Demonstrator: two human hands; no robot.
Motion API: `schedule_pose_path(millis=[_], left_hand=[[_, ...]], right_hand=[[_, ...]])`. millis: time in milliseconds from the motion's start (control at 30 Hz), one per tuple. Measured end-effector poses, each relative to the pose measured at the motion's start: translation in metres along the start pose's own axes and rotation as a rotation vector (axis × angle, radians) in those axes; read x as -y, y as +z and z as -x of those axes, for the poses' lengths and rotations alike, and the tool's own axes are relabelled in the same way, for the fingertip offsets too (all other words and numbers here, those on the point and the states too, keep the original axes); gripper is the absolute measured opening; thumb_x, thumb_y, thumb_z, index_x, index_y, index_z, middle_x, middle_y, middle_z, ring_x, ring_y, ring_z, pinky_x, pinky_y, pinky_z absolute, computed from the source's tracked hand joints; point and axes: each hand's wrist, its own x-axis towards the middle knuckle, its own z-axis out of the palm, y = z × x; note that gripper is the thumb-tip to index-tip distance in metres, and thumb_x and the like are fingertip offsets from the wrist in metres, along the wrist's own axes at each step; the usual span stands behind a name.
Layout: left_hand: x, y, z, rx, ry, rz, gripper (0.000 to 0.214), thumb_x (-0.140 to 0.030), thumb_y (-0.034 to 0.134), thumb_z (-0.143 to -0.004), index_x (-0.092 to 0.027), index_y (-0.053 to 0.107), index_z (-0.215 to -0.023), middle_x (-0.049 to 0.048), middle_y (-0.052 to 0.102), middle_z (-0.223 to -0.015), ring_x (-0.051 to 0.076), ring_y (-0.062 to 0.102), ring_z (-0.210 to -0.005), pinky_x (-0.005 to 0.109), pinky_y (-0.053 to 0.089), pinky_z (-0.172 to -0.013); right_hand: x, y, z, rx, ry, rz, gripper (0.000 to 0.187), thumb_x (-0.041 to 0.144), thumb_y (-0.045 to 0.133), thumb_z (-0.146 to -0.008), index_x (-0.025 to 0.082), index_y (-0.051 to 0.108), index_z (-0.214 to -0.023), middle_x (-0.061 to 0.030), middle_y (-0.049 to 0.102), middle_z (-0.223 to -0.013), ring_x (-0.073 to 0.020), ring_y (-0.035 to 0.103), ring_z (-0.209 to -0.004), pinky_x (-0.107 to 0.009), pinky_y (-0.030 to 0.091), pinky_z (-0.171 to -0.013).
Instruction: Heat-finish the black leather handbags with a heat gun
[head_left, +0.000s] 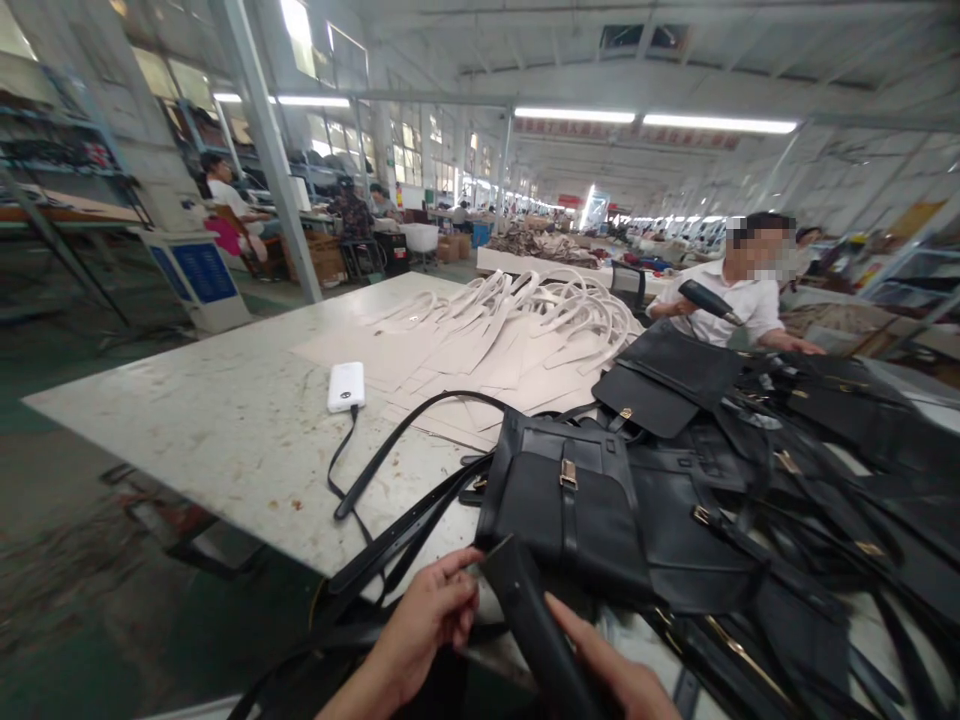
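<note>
1. Partly cut off by the lower frame edge, a black elongated object (pixel 536 620) stands slanted just below the buckled bag (pixel 529 500), the landmark here; its lower end is out of view. The right hand (pixel 622 665) is also cropped, some fingers hidden behind the object.
2. The buckled bag lies with its flap down under a gold clasp (pixel 568 474), so its contents cannot be seen. Further black bags (pixel 694 545) overlap to its right. Far behind it, to the left, stand a white bin (pixel 422 237) and cardboard boxes (pixel 319 258); what they hold is indistinct.
3. The right hand, below the bag, is closed around the object. The left hand (pixel 442 605) rises from below left of the bag, fingers curled, index finger stretched toward the bag's lower left corner; whether it pinches or touches anything cannot be told.
</note>
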Motion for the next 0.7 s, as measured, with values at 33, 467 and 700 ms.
schedule_pose_path(millis=[33,467,700], left_hand=[[-0.002,0.002,-0.001,-0.017,0.004,0.049,0.044,-0.023,0.059,-0.066,-0.014,0.045,-0.107,-0.0049,0.047,-0.057,0.005,0.040,-0.039,0.016,0.028,-0.035],[0.003,0.005,-0.010,-0.016,0.070,0.245,0.027,-0.007,0.057,-0.064,-0.013,0.054,-0.091,0.0069,0.061,-0.084,0.018,0.059,-0.078,0.029,0.043,-0.073],[0.005,0.013,-0.022,-0.110,0.151,0.287,0.022,-0.033,0.057,-0.074,-0.012,0.057,-0.081,0.0057,0.060,-0.068,0.015,0.057,-0.062,0.027,0.044,-0.062]], right_hand=[[0.001,0.005,-0.006,0.006,-0.034,0.004,0.071,0.026,0.059,-0.060,0.021,0.038,-0.127,-0.0015,0.068,-0.090,-0.0225,0.063,-0.074,-0.028,0.048,-0.066],[0.054,0.024,-0.026,-0.240,-0.089,-0.085,0.072,0.010,0.054,-0.056,0.017,0.040,-0.126,-0.0011,0.068,-0.086,-0.0164,0.060,-0.063,-0.022,0.047,-0.057],[0.063,-0.009,-0.007,-0.259,-0.008,-0.288,0.070,0.017,0.058,-0.058,0.016,0.037,-0.125,-0.0024,0.067,-0.095,-0.0164,0.061,-0.069,-0.023,0.047,-0.062]])
